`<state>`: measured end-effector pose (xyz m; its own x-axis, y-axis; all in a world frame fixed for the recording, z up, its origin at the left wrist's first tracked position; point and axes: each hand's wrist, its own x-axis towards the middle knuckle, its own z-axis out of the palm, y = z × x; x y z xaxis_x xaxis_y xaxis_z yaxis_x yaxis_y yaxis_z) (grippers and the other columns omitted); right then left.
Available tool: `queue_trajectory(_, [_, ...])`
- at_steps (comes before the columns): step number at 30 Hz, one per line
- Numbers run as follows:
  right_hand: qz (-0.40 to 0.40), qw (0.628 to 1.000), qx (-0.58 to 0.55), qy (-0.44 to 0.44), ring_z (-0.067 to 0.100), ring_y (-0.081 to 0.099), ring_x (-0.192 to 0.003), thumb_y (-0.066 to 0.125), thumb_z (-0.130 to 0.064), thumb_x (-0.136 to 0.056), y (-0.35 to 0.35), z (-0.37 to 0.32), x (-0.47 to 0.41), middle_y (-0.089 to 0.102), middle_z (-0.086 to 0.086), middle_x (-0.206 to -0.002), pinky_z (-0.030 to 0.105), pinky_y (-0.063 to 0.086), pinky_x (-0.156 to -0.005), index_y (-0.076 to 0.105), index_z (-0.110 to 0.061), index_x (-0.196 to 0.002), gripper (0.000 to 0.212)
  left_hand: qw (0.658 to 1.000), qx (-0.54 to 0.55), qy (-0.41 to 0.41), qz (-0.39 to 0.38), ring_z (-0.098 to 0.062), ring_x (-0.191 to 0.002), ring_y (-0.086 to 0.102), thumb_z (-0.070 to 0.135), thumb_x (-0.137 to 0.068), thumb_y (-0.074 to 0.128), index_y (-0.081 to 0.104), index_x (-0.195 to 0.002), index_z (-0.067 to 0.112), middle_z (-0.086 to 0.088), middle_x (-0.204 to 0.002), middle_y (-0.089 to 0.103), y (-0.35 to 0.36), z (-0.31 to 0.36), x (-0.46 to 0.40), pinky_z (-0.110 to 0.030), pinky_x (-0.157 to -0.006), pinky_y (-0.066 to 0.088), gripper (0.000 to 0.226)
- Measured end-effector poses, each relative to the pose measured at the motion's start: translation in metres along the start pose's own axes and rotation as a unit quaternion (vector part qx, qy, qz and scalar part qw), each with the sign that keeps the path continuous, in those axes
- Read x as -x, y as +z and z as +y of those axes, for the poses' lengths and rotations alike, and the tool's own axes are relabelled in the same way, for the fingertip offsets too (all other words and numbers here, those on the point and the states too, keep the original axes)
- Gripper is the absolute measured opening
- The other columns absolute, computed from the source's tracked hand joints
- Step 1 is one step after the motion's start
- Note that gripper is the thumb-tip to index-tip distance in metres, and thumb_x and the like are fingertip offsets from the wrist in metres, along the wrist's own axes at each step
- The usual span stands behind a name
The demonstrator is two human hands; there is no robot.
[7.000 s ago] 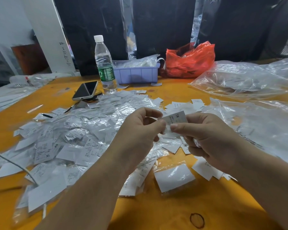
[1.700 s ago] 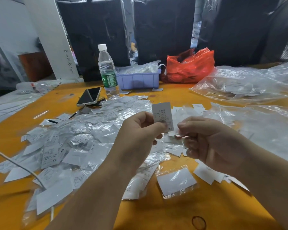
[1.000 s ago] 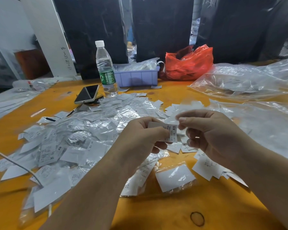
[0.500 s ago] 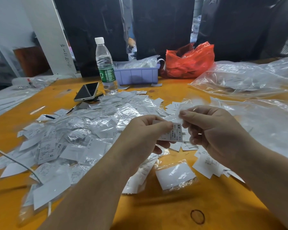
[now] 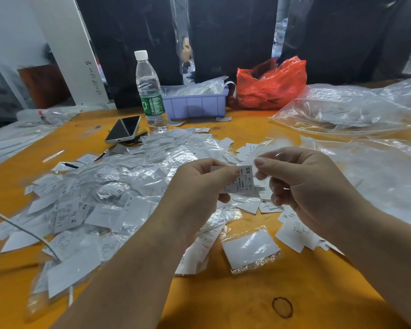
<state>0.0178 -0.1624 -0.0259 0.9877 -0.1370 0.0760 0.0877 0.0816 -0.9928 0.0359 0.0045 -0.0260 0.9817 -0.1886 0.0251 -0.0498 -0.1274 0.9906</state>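
**XS label held between both hands, over the pile**

- Left hand: fingers curled, thumb and forefinger pinching a white XS size label by its left end. Part of the label is hidden behind the fingers.
- Label is in the air above the surface, at 3 o'clock from the left hand and 9 o'clock from the right. Long axis runs roughly 9 to 3, with the XS end toward the right hand.
- Right hand: curled, thumb and forefinger tips closed just off the label's XS end. They seem to nip a bit of clear film, too blurred to be sure.
- Judgement: the left hand carries the label, and the right is nearer its free end. The next move likely runs along that 9–3 line.
- At 6 o'clock, a bagged label. At 9 o'clock, a heap of bagged labels.
- At 11 o'clock, a phone and water bottle.
- At 12 o'clock, a purple bin. At 1 o'clock, a red bag.
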Motion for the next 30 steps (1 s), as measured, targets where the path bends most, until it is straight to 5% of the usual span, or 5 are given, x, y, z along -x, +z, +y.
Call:
queue_trajectory(14, [-0.070,0.996,0.020,0.042,0.010,0.051,-0.046,0.078,-0.005,-0.069,0.002,0.001,0.000,0.067,0.006,-0.066,0.023,0.045,-0.043,0.073,-0.012,-0.076,0.011,0.999,0.013,0.014,0.029,-0.004,-0.057,0.058,0.028,-0.092,0.065,0.071,-0.081,0.019,0.006,-0.068,0.070,-0.001,-0.002,-0.001,-0.021,-0.049,0.045,0.014])
queue_trajectory(17, [-0.077,0.996,0.019,0.040,0.010,0.052,-0.046,0.079,-0.015,-0.056,0.002,0.001,0.001,0.066,0.004,-0.065,0.023,0.045,-0.044,0.072,-0.008,-0.082,0.027,0.999,0.012,0.024,0.039,-0.004,-0.057,0.058,0.027,-0.092,0.065,0.071,-0.082,0.019,0.008,-0.067,0.069,0.000,-0.002,-0.001,-0.020,-0.049,0.045,0.014])
queue_trajectory(21, [-0.080,0.996,0.025,0.034,0.011,0.052,-0.046,0.079,-0.016,-0.055,0.003,0.001,0.002,0.068,0.010,-0.074,0.025,0.046,-0.044,0.072,-0.006,-0.085,0.033,0.993,-0.044,0.081,0.076,-0.001,-0.055,0.057,0.028,-0.093,0.064,0.069,-0.079,0.020,0.012,-0.063,0.067,0.006,-0.005,0.001,-0.014,-0.047,0.044,0.016])
queue_trajectory(30, [-0.066,0.997,0.044,-0.007,0.010,0.048,-0.042,0.081,-0.018,-0.053,0.004,0.004,0.003,0.065,-0.004,-0.061,0.022,0.043,-0.040,0.070,-0.008,-0.085,0.035,0.960,-0.143,0.192,0.144,0.000,-0.064,0.062,0.026,-0.093,0.063,0.066,-0.076,0.022,0.009,-0.065,0.067,0.013,-0.009,0.002,-0.014,-0.051,0.047,0.018])
